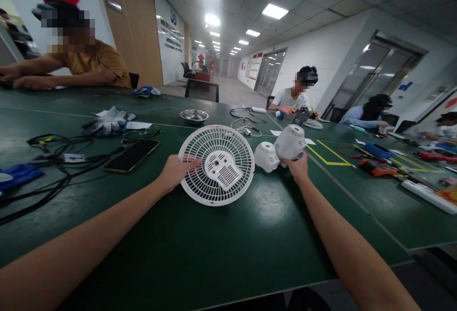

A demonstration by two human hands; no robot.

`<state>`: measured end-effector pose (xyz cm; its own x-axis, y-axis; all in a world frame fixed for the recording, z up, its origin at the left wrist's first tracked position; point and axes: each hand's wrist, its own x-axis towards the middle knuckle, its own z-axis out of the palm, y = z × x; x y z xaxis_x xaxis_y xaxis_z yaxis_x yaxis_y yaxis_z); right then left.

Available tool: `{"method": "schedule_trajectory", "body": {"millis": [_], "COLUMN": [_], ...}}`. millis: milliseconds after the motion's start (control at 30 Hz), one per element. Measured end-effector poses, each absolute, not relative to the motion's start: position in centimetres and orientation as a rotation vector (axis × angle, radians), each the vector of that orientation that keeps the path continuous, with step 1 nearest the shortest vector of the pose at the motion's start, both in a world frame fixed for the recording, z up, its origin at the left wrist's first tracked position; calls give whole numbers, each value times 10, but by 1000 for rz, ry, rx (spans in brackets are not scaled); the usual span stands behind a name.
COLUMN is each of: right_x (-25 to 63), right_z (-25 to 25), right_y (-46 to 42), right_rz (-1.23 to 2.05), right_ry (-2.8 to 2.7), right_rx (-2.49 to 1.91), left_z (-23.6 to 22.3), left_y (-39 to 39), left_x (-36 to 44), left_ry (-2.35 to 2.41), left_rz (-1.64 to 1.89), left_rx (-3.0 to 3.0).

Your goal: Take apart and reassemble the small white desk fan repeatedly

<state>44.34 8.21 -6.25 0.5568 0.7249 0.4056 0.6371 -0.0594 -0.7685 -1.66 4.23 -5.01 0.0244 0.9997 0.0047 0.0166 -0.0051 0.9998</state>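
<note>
My left hand [174,172] is closed on the left rim of a round white fan grille [223,169], with its fingers through the bars. The grille is tilted up so that its vented central hub faces me. My right hand [299,166] is closed around the lower part of a white plastic motor housing [292,140] with slots in its top. Just left of that, a smaller white slotted housing [267,156] sits between the grille and my right hand. Whether the two housings touch is hard to tell.
A steel bowl [193,117] stands behind the grille near a white cable [246,129]. To the left lie a phone [132,155], black cables [64,168] and work gloves [110,121]. Tools and a power strip [428,196] lie right. Several people sit around the table.
</note>
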Motion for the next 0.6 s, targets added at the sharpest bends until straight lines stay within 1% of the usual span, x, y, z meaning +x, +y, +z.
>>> {"method": "schedule_trajectory", "body": {"millis": [133,400,500,600], "right_x": [446,440,431,415], "right_z": [-65,-52,-39,-25], "right_y": [87,86,81,75], "right_rz": [110,-49,-156,-231], "right_ry": [-1082,-989,-965,-996], "right_rx": [-1915,-1921,-1831,-1645], "left_z": [-55,-53,-51,-51], "left_y": [46,44,43,43], "left_x": [-18,-20,-18,-16], "left_ry": [1186,1196,1185,1172], "left_rz": [1201,1166,1191,1212], "left_rx": [1245,1258,1250,1255]}}
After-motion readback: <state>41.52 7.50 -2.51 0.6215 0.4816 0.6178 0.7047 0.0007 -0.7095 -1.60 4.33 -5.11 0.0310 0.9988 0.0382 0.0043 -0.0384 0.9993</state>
